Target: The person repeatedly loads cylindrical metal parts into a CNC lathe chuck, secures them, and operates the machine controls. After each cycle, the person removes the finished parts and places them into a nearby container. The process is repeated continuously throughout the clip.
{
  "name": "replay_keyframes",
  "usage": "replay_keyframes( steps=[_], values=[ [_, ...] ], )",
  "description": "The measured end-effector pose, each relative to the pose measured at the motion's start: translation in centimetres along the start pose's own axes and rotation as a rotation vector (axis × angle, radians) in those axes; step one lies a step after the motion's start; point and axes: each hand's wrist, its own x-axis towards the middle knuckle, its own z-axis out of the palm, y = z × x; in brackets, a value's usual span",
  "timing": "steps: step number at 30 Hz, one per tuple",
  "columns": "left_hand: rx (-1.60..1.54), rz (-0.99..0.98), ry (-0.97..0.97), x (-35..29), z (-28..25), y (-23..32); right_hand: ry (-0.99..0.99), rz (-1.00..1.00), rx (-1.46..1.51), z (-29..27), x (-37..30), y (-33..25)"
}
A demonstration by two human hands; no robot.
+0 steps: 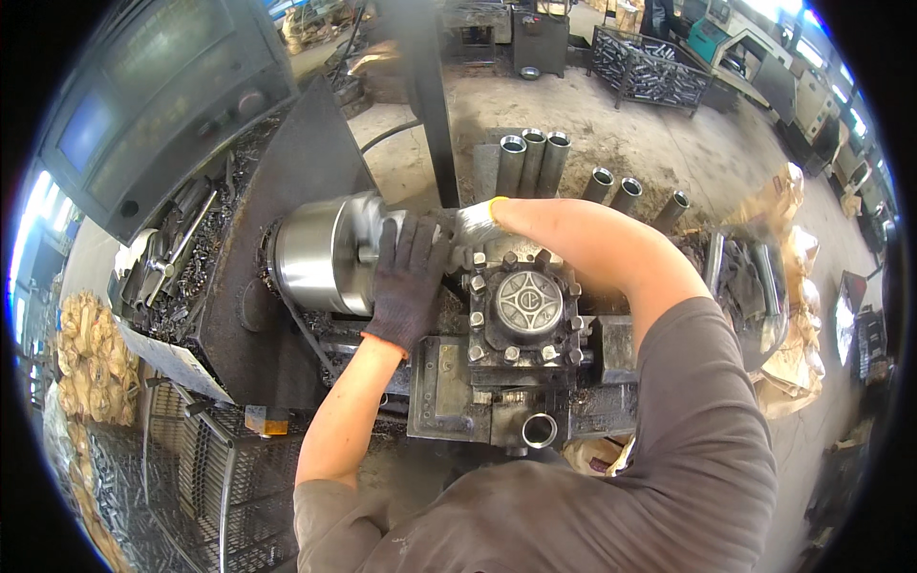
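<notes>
Left of the frame's centre, steel chuck: a broad, polished cylinder [310, 256] with its face toward the middle of the frame; that face is streaked with blur, so it may be turning.
Left hand: dark-gloved with an orange cuff [409, 286], just beside the chuck's face, fingers extended and close together, back of the hand toward the camera. Whether they close on anything cannot be told, as the palm side is hidden.
Right hand: white-gloved with a yellow cuff [478, 225], above the bolted tool post [528, 304], its fingers blurred toward the other glove; how far they are bent, and what they hold, cannot be told.
Weight and stiffness: the chuck looks solid, so probably very heavy, rigid and unlikely to be hurt by handling.
Surface: its smooth curved side would likely be slippery, more so with any oil; the gloves may help with friction but could snag if the chuck is turning.
Where to take hold: best at the outer rim, palms flat on the curved side, only once it is at rest; the blurred face seems the worst spot for fingers.
Round about: steel tubes [511, 164] stand upright at upper centre; a tube's open end [540, 432] shows at lower centre; a T-shaped tool [164, 268] lies among metal shavings at left.
</notes>
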Motion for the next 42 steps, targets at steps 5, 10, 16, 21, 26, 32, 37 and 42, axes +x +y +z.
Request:
replay_keyframes(
  steps=[5, 10, 16, 21, 26, 32, 37, 42],
  values=[
    [0.005, -0.002, -0.112, 1.7, 2.7, -0.4, -0.351, 0.080, 0.412, -2.8, 0.9, 2.5],
    [0.080, -0.072, -0.108, 3.1, 4.4, 0.5, -0.162, -0.058, 0.246, -1.0, -0.9, 6.2],
    [0.055, 0.019, -0.119, 1.8, 3.1, 0.0, 0.383, 0.109, 0.090, 2.4, -19.0, 14.2],
    [0.003, 0.299, -0.148, 0.0, 4.3, 0.2, 0.730, -0.066, 0.480, 8.9, -25.0, 15.4],
    [-0.225, 0.307, -0.005, -0.8, 5.9, -1.0, 1.096, 0.172, 0.444, 24.6, -37.3, 14.6],
    [-0.172, 0.335, 0.187, -0.8, 1.9, -1.2, 1.223, 0.677, 1.373, 53.9, -39.7, 23.5],
    [-0.125, 0.133, 0.299, 4.8, -2.4, -2.7, 1.091, 1.439, 0.689, 57.7, -37.9, 27.9],
    [0.025, -0.090, 0.280, 14.2, -1.3, -4.1, 1.832, 0.725, 0.075, 36.8, -39.7, 25.0]
  ],
)
